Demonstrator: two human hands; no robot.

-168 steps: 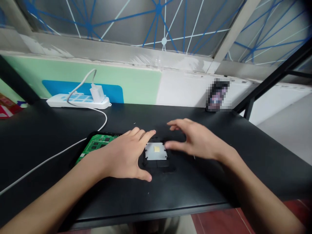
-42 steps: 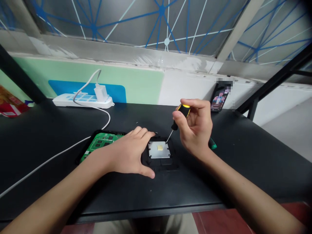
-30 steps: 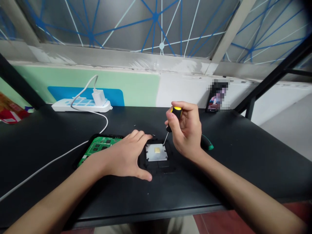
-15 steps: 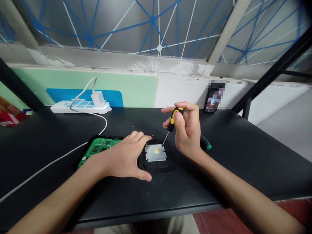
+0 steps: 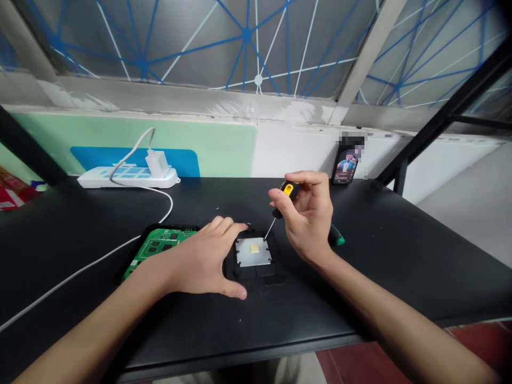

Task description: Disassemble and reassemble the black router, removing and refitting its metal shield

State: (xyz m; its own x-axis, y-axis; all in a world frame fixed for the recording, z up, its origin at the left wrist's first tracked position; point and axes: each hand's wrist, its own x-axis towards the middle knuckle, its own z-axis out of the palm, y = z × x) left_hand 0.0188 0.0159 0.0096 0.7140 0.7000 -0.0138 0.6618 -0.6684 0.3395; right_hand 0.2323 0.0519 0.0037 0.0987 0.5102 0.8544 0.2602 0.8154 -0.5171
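A black and yellow screwdriver [image 5: 287,198] is gripped in my right hand [image 5: 310,218]. Its tip meets the upper right corner of a silver metal plate [image 5: 246,257], which carries a small cream pad [image 5: 255,248]. The plate lies in a black casing [image 5: 276,261] on the black table. Around the casing's left side my left hand [image 5: 202,258] rests with thumb and fingers spread. Partly hidden behind my left forearm, a green circuit board [image 5: 160,242] sits in a black shell.
A white power strip [image 5: 100,177] with a plugged-in charger [image 5: 157,164] stands at the back left, its cable crossing the table. A phone [image 5: 346,161] leans on the wall. Right of my right hand lies a green and black object [image 5: 338,236]. Small screws lie behind the casing.
The fingers of my right hand have shifted round the screwdriver handle, the thumb now further left. The whole view has moved slightly. My left hand keeps its place by the casing.
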